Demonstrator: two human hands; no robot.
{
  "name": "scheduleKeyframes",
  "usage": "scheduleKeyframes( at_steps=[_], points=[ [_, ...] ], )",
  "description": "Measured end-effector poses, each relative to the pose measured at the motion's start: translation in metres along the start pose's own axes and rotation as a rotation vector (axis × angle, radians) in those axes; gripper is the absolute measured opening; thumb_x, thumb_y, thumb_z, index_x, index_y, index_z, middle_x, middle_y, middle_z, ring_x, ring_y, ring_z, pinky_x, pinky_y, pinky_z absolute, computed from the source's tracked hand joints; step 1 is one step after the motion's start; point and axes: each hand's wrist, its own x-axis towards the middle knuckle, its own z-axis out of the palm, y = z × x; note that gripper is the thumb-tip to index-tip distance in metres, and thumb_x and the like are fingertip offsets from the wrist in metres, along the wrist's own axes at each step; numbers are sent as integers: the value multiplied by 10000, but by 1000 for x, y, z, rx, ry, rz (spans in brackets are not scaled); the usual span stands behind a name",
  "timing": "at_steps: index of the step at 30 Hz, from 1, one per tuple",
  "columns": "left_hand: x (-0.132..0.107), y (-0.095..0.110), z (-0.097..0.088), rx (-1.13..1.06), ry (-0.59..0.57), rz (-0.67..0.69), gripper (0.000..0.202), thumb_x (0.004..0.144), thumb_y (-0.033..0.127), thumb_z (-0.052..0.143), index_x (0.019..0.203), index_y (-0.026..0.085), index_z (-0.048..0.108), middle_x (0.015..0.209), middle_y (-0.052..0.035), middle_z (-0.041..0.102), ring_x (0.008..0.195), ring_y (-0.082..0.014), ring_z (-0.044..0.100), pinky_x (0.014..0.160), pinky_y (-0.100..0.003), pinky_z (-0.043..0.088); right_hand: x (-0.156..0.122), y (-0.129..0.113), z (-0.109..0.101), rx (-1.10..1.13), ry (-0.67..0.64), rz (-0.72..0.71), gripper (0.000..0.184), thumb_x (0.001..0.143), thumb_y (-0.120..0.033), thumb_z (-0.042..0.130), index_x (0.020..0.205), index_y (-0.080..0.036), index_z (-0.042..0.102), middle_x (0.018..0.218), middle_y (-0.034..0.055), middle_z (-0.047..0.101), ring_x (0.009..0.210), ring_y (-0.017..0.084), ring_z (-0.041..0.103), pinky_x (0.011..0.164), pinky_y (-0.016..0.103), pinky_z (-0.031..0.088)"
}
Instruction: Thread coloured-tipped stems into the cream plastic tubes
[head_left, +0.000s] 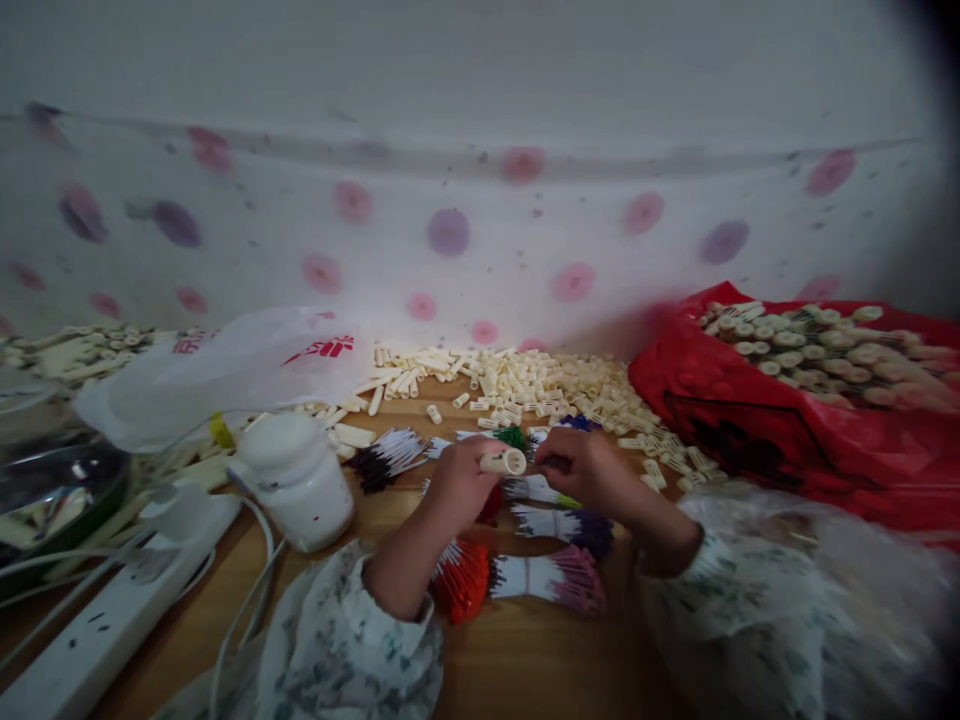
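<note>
My left hand [463, 484] is closed around a cream pen barrel [504, 462], its round slotted end pointing right. Close to that end, the fingers of my right hand [589, 468] are pinched together; what they hold, if anything, is too small and blurred to make out. Below and around both hands lie bundles of thin white refills with coloured ends: an orange bundle [461, 580], a pink bundle [551, 580], a purple bundle [562, 525] and a black bundle [386, 458]. Green and blue ends show partly behind my hands.
Loose cream plastic parts [540, 385] are heaped along the wall. At right stands a red bag [675, 400] full of assembled barrels. A white jar-shaped device [296, 480], a power strip [112, 610] with cables and a white plastic bag [225, 375] occupy the left.
</note>
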Motion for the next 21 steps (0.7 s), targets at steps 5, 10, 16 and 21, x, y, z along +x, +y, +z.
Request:
scheduleKeyframes(
  at_steps=[5, 10, 16, 21],
  points=[
    [-10, 18, 11, -201, -105, -161, 117, 728, 262, 631, 677, 158, 644, 577, 33, 575, 542, -120, 505, 530, -222, 386, -15, 0, 13, 433, 213, -11, 112, 722, -128, 605, 801, -176, 668, 703, 6, 632, 633, 116, 569, 585, 223, 444],
    [-12, 26, 11, -433, -97, -274, 150, 741, 296, 617, 708, 150, 617, 582, 30, 549, 512, -102, 463, 503, -214, 372, -20, 2, 13, 784, 262, 76, 223, 752, -204, 664, 971, -242, 685, 786, 1, 688, 692, 126, 629, 630, 249, 519],
    [-14, 31, 10, -457, -171, -162, 199, 785, 323, 599, 682, 155, 621, 588, 7, 583, 536, -115, 506, 525, -222, 398, -21, -5, 7, 683, 300, -9, 64, 802, -216, 649, 837, -222, 702, 767, 10, 710, 693, 127, 648, 627, 239, 515],
    [-12, 28, 7, -232, 98, 34, 155, 804, 277, 578, 739, 166, 664, 757, -44, 667, 738, -173, 602, 689, -273, 458, -40, -33, -30, 531, 603, -67, 83, 831, -205, 615, 875, -263, 656, 819, 1, 674, 787, 156, 638, 719, 299, 510]
  ],
)
